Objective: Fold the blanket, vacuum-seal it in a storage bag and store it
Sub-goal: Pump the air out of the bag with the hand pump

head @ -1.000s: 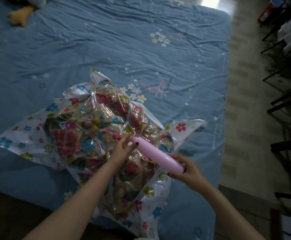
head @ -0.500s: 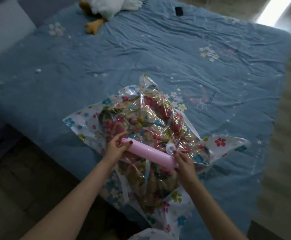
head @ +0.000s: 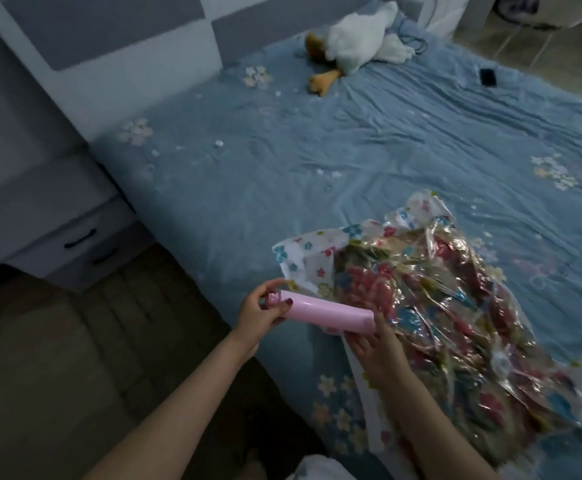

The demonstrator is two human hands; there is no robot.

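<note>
The pink pump (head: 329, 315) is now clear of the storage bag (head: 456, 323): a second ago it lay across the bag's top near the white valve (head: 501, 364); it is now held level off the bag's left edge, over the near-left edge of the bed (head: 352, 150). The left hand (head: 260, 315) has moved from touching the pump's far tip to gripping its left end, fingers curled round the end cap. The right hand (head: 372, 344) has shifted with it and holds the right end from below. The valve now lies uncovered, well to the right of both hands.
</note>
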